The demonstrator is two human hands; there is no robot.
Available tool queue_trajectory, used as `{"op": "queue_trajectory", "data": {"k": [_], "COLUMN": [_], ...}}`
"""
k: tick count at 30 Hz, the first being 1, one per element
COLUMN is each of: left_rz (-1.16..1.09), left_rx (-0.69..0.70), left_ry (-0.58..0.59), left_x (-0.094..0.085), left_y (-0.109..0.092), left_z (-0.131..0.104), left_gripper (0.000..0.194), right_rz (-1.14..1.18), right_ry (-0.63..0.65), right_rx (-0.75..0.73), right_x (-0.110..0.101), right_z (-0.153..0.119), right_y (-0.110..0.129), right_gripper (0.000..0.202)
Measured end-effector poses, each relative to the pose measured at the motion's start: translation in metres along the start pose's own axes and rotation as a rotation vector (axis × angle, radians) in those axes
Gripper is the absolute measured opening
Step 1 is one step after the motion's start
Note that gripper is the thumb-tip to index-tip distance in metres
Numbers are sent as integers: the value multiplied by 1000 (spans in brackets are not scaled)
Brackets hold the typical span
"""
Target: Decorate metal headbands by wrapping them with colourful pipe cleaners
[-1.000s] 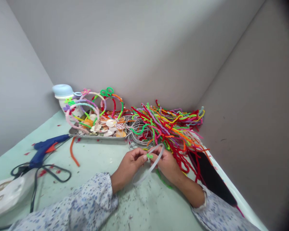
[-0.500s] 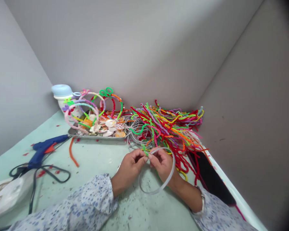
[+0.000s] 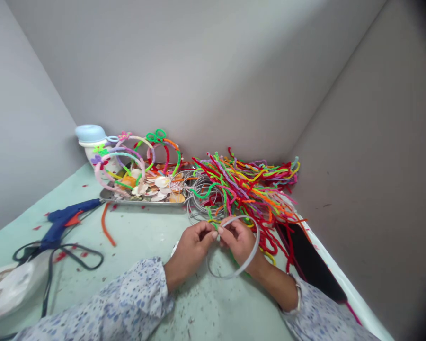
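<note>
A plain grey headband (image 3: pixel 254 251) hangs as a curved hoop from my right hand (image 3: pixel 239 242), whose thumb and fingers pinch one of its ends. Close against it, my left hand (image 3: pixel 196 245) is closed in a pinch on a green pipe cleaner (image 3: pixel 210 214). The fingertips of both hands meet at the headband's end, where the green strand touches it. A short piece of the strand sticks up above the fingers. How far it wraps round the band is hidden by my fingers.
Behind my hands lie a heap of coloured pipe cleaners (image 3: pixel 248 184) and bare grey headbands (image 3: pixel 202 201). A metal tray (image 3: pixel 145 203) holds shells and finished headbands (image 3: pixel 138 156). A blue glue gun (image 3: pixel 62 220) with its cord, a lidded cup (image 3: pixel 91 137) and a black item (image 3: pixel 314 265) lie around.
The headband's hoop has tilted slightly, its lower curve rising a little. The green strand's free end leans further left. Both hands keep their pinch in nearly the same place.
</note>
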State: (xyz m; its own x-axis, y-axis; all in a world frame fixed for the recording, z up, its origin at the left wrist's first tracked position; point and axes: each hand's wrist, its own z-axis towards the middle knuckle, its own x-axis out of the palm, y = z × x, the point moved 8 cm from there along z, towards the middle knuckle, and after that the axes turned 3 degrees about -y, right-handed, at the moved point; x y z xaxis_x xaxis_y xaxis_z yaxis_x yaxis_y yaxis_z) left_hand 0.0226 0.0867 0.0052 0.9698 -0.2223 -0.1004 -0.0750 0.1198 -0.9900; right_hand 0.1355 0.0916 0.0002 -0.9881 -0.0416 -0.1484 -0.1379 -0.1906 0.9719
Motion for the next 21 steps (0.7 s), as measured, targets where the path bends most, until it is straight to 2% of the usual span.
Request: {"op": "queue_trajectory", "data": {"k": [3, 10, 15, 21], "left_rz": [-6, 45, 71, 133], "left_rx": [-18, -5, 28, 77], "left_ry": [2, -27, -37, -45], "left_x": [0, -2, -1, 0], "left_y": [1, 3, 0, -4], "left_z": [0, 1, -2, -4], "left_gripper": [14, 12, 11, 12], "right_rz": [30, -89, -169, -167], "right_ry": [11, -30, -55, -44], "right_rx": [-15, -41, -55, -42], "right_x": [0, -3, -5, -5], "right_z": [1, 0, -1, -3], "right_y": [-1, -1, 5, 0], "right_gripper": [15, 18, 17, 16]}}
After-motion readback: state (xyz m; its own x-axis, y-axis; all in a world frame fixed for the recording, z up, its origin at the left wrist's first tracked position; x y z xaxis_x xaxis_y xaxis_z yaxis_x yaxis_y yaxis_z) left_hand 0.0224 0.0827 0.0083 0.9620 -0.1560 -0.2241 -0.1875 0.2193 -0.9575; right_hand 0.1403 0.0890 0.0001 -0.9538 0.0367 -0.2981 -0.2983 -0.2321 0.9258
